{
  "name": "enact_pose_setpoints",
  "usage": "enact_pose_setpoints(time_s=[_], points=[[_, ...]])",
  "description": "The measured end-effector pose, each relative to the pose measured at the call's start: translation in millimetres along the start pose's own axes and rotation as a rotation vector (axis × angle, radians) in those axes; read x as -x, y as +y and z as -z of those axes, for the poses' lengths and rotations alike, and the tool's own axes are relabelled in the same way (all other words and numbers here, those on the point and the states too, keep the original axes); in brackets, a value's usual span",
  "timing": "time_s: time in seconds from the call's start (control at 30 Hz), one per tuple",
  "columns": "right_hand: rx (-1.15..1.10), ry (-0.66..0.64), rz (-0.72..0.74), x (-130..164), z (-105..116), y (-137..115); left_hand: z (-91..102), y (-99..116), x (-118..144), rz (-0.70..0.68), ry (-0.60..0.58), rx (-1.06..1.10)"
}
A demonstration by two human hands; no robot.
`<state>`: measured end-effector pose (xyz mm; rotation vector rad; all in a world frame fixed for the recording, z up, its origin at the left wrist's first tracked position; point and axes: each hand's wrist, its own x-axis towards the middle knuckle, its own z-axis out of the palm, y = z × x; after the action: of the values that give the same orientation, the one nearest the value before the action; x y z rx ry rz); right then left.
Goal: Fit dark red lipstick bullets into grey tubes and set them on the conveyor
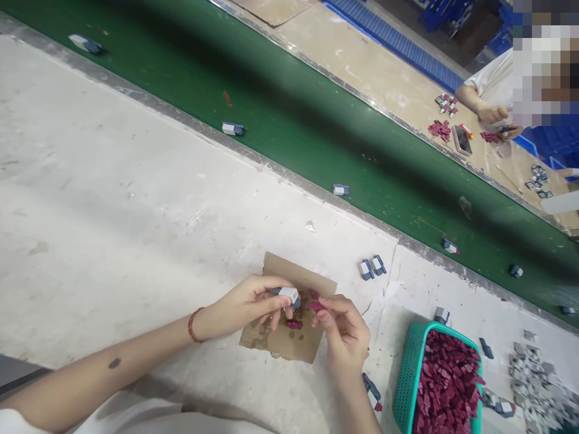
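Over the cardboard scrap (289,337) at centre of the white surface (113,199), left hand (244,304) pinches a small grey-and-blue plastic part (288,295) at its sides; right hand (346,328), at 3 o'clock of it, fingertips closed on a maroon chip (315,305); both pieces look light, rigid, easy to fumble, best held by the edges; teal basket (407,374) of maroon chips at 4 o'clock; green conveyor belt (294,108) at 12 o'clock.

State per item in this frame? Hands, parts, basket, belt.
left hand: pinching a grey-and-blue part
right hand: pinching a maroon piece
cardboard scrap: flat on the table, under both hands
teal basket: upright, heaped with maroon pieces
green belt: carrying scattered single parts
pair of parts: lying side by side on the table
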<state>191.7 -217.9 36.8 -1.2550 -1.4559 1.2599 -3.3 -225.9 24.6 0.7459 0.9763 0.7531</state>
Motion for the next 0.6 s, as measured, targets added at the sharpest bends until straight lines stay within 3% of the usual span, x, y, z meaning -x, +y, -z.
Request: enact_pose_setpoints(time_s=[0.4, 0.6], points=[[0.094, -0.087, 0.171, -2, -9, -2, -4.7, -1, 3, -0.085, -0.098, -0.121], [0.112, -0.132, 0.264, -2, -12, 2, -2.0, -3, 4, -0.105, -0.068, -0.246]])
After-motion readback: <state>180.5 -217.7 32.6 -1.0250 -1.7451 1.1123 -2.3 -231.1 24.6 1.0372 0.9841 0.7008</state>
